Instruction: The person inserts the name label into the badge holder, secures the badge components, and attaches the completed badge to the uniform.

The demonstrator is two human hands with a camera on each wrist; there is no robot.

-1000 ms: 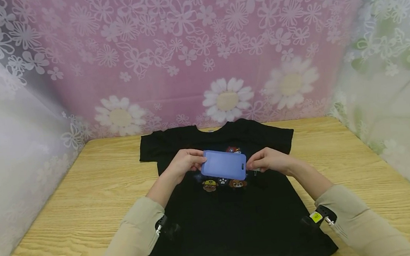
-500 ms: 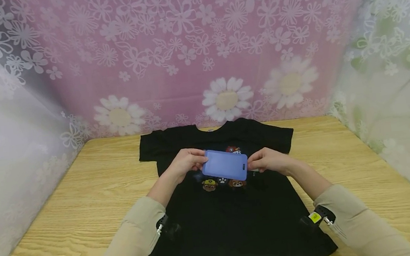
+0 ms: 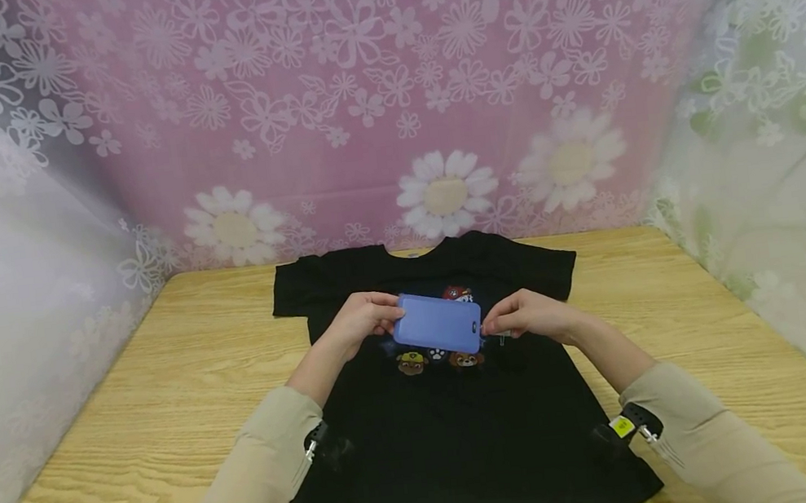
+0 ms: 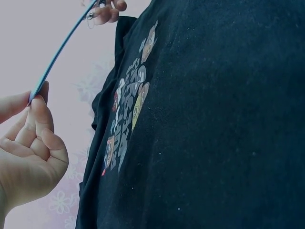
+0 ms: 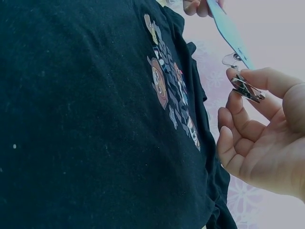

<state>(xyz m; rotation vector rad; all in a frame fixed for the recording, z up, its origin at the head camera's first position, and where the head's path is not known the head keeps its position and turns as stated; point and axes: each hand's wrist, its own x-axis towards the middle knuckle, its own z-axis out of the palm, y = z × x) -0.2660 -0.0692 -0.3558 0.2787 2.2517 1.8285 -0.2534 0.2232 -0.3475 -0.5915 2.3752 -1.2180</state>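
A blue badge holder (image 3: 436,323) with a slot at its right end is held tilted above a black T-shirt (image 3: 460,442). My left hand (image 3: 366,317) pinches the holder's left end between thumb and fingers. At the slotted end, my right hand (image 3: 528,316) grips a metal badge clip (image 5: 245,88), seen closely in the right wrist view. A short clear strap (image 5: 230,59) with a snap runs by the slot beside the clip. Edge-on, the badge holder (image 4: 62,47) appears as a thin strip in the left wrist view.
Cartoon dog faces and a paw are printed on the shirt's chest (image 3: 438,357). The shirt lies spread on a wooden table (image 3: 130,395). Flowered curtains (image 3: 429,76) hang behind and along both sides. Each forearm wears a black strap with a camera.
The badge holder shifts slightly right, then back left, staying in both hands' reach. Both hands keep nearly the same place, and the shirt lies as before.
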